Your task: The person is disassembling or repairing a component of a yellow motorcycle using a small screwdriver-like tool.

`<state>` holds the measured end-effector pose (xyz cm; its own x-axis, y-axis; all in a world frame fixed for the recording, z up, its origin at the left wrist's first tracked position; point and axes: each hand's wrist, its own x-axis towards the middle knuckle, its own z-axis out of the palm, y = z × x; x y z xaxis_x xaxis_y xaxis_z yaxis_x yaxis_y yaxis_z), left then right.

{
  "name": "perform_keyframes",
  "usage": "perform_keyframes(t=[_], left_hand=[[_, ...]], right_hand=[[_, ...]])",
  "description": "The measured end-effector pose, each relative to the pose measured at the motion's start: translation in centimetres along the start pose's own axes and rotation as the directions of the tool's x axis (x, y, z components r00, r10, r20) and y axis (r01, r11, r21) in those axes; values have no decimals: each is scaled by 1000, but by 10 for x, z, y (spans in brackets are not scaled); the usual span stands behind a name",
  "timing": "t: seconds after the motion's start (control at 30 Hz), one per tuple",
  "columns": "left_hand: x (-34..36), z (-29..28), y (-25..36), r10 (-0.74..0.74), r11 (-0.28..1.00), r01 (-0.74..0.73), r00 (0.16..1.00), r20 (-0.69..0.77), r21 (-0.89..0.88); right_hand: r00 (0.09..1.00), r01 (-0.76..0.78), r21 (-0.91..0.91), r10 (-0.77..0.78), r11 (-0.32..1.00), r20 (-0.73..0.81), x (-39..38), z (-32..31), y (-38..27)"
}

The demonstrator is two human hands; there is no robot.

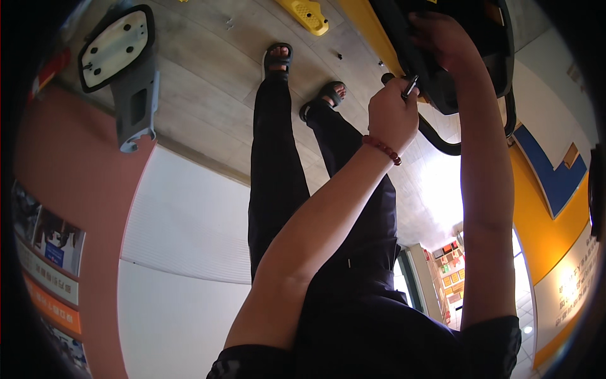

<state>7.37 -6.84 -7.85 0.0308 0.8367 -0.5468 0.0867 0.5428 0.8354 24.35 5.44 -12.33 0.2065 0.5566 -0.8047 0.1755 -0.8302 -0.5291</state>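
My left hand [392,114], with a red bead bracelet [382,148] at its wrist, is closed around a slim tool. A short silver piece [410,87] of it shows by the thumb; the kind of tool is hidden. Just beyond is a large black and yellow machine [451,88], close against this hand. Over the black housing reaches my right hand [442,39], its fingers apart and bent toward a dark edge. Shadow hides what those fingertips touch. A black curved tube [440,146] runs below the housing.
On the wood-look floor lie a yellow perforated part [306,16] and small dark pieces, one a dark bit [339,57] near my sandalled feet. A grey bracket with a pale plate [120,54] stands at upper left. White panels [183,221] are at left, a yellow wall panel [527,196] at right.
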Motion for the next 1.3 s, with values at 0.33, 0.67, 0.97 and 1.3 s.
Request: perform_keyframes(t=[0.33,0.67,0.97,1.3], left_hand=[[3,9,8,63,998,-61,987,-145,21],[25,-7,4,236,962,-221,968,-82,159],[33,-10,2,-16,1000,16,1000,25,-24],[55,-35,1,-155,957,183,979,136,-224]], right_hand=[[988,99,21,-96,995,-118,-31,20,-21],[950,1,-347,-109,938,-291,-45,57,-70],[976,-29,-269,-31,963,-214,-31,57,-61],[988,-50,-210,17,976,-156,-83,63,-72]])
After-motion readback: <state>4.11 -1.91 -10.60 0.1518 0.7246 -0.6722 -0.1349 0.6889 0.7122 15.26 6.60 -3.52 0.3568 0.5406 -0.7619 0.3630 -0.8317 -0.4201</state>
